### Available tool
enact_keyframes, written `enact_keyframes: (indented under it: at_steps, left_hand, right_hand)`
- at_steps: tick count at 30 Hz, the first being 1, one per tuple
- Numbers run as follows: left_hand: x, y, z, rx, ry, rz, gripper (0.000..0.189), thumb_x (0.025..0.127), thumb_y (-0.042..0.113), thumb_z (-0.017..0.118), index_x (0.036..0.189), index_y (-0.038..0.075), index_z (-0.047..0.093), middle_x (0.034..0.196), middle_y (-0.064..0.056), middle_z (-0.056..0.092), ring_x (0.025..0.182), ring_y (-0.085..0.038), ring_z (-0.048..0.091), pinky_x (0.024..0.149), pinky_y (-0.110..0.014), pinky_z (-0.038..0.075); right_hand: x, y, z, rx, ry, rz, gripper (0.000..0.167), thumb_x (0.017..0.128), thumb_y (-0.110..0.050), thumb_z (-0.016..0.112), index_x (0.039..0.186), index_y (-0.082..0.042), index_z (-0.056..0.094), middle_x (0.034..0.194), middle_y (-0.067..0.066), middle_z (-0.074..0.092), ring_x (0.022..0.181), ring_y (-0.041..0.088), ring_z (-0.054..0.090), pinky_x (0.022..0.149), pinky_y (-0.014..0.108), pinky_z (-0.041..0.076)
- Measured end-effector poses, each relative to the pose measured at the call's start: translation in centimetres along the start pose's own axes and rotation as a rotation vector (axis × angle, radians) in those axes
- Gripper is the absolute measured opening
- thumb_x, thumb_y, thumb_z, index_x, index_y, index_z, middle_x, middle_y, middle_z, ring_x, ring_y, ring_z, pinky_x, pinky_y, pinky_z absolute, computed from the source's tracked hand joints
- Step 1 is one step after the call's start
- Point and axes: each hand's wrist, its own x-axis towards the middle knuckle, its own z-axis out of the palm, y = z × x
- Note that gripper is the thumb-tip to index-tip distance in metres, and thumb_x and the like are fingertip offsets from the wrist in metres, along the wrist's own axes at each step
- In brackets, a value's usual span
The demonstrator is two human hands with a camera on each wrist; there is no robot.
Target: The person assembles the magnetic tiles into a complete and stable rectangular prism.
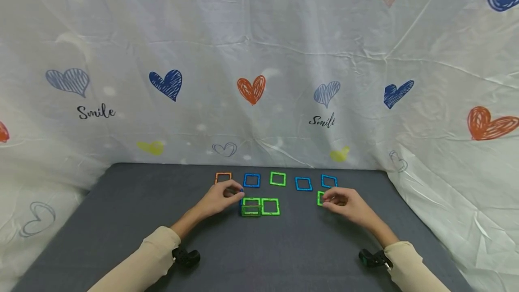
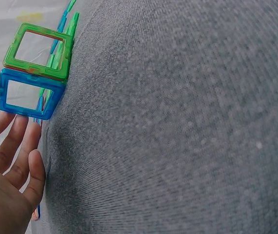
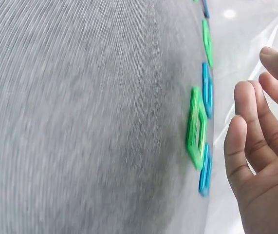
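Note:
My left hand [image 1: 223, 196] pinches a blue square magnetic tile [image 2: 31, 78] between thumb and fingertips. That tile stands as one side of a small box shape, with a green square tile [image 2: 44, 32] joined along its upper edge. Against the box's right side, another green square tile [image 1: 270, 213] lies flat on the table. Over to the right, my right hand [image 1: 348, 202] hovers above a lone green tile [image 1: 319, 198], partly covered by the fingers in the head view. In the right wrist view its fingers [image 3: 246, 100] are loosely bent with nothing between them.
Along the back of the dark grey table [image 1: 259, 256] lie an orange tile [image 1: 223, 174], a blue tile [image 1: 252, 175], a green tile [image 1: 278, 173] and two more blue tiles, one [image 1: 304, 189] left of the other [image 1: 329, 176]. A white curtain printed with hearts [image 1: 279, 116] hangs behind.

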Motion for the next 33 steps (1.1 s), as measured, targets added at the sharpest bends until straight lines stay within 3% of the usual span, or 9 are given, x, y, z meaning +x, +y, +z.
enact_keyframes:
  at_steps: [12,18,27,33]
  left_hand:
    - [-0.1,0.3,-0.1,0.000,0.000,0.016,0.030,0.101,0.025,0.068,0.119,0.001,0.068,0.109,-0.004,0.068,0.092,-0.019,0.069,0.078,-0.039,0.056]
    - [-0.2,0.5,-0.2,0.001,0.002,0.035,0.030,0.101,0.023,0.068,0.118,-0.001,0.068,0.108,-0.006,0.068,0.091,-0.022,0.070,0.078,-0.040,0.056]
    - [-0.1,0.3,-0.1,0.008,-0.007,0.023,0.032,0.101,0.027,0.068,0.119,0.001,0.068,0.110,-0.004,0.068,0.092,-0.018,0.068,0.079,-0.038,0.055]
    - [-0.1,0.3,-0.1,0.008,-0.004,0.026,0.032,0.101,0.027,0.068,0.120,0.001,0.068,0.109,-0.004,0.067,0.092,-0.018,0.068,0.079,-0.037,0.055]
  right_hand:
    - [-1.3,0.8,-1.9,-0.114,0.014,0.004,0.021,0.091,-0.002,0.077,0.110,0.000,0.069,0.094,0.006,0.068,0.075,0.019,0.065,0.061,0.030,0.053]
    - [-1.8,1.6,-2.3,-0.179,-0.006,0.053,0.034,0.087,-0.012,0.084,0.115,-0.003,0.068,0.091,0.008,0.063,0.074,0.017,0.058,0.060,0.028,0.049]
    - [-2.0,2.7,-2.0,-0.324,-0.025,0.161,0.060,0.083,-0.033,0.088,0.129,-0.004,0.064,0.096,0.003,0.057,0.079,0.016,0.051,0.069,0.030,0.044]
    - [-1.6,2.6,-1.6,-0.354,-0.009,0.175,0.064,0.080,-0.037,0.089,0.130,-0.006,0.064,0.097,0.001,0.055,0.079,0.016,0.048,0.068,0.031,0.040]
